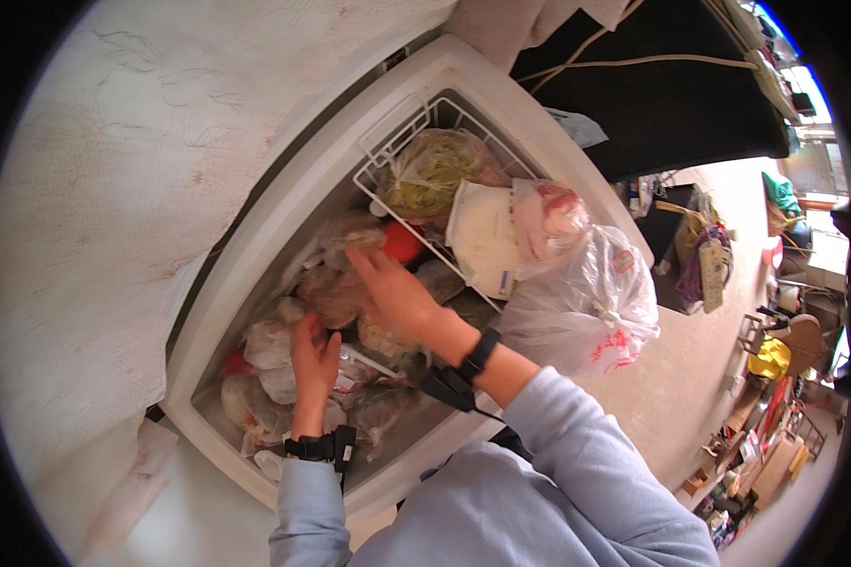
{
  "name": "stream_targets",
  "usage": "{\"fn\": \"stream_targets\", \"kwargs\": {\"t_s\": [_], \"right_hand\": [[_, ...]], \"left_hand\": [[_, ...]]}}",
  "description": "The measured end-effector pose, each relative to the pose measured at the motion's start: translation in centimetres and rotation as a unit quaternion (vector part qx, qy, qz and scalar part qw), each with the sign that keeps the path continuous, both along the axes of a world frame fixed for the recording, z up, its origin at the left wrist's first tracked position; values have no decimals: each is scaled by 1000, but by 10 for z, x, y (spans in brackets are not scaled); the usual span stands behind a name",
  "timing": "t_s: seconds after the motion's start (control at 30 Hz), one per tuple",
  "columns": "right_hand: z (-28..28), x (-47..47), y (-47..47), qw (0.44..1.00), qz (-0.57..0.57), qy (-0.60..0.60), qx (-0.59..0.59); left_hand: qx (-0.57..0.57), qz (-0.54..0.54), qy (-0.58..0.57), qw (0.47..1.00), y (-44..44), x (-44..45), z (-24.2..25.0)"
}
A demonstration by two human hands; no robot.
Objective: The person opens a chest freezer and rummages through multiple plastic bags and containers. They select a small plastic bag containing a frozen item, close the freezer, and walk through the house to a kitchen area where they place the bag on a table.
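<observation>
Both hands reach down into an open white chest freezer [220,312] packed with plastic bags of food. My left hand [313,358] is beside knotted white plastic bags [273,347], its thumb and fingers apart with no item seen between them. Blurred and stretched out, my right hand [397,294] is over the bags in the middle. Its fingertips reach a clear bag of brownish food [358,230]; whether they touch it I cannot tell. Under the hands lie another brownish bag [330,294] and a bag of pale, lumpy food [381,339]. A red item [402,241] shows beyond the right fingers.
A white wire basket [432,244] holds a bag of yellow-green food [432,173]. A white packet [481,237], a bag of reddish meat [557,212] and a large knotted plastic bag [581,305] rest toward the freezer's right rim. A cloth-like white cover [128,177] stands along the left.
</observation>
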State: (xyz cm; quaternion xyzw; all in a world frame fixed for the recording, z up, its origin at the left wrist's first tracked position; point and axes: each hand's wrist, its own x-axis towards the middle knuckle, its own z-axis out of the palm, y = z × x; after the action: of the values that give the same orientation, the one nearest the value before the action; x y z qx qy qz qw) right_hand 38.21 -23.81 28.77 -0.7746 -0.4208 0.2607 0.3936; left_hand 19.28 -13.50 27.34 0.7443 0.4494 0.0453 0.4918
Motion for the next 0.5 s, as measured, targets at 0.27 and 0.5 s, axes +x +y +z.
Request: {"fn": "stream_targets", "kwargs": {"t_s": [0.27,0.5], "right_hand": [[150,50,-190,936,-168,-307,-38],[151,57,-262,923,-147,-281,-215]], "left_hand": [[-18,-171,-108,979,-100,50,6],[45,-234,-199,951,-183,119,35]]}}
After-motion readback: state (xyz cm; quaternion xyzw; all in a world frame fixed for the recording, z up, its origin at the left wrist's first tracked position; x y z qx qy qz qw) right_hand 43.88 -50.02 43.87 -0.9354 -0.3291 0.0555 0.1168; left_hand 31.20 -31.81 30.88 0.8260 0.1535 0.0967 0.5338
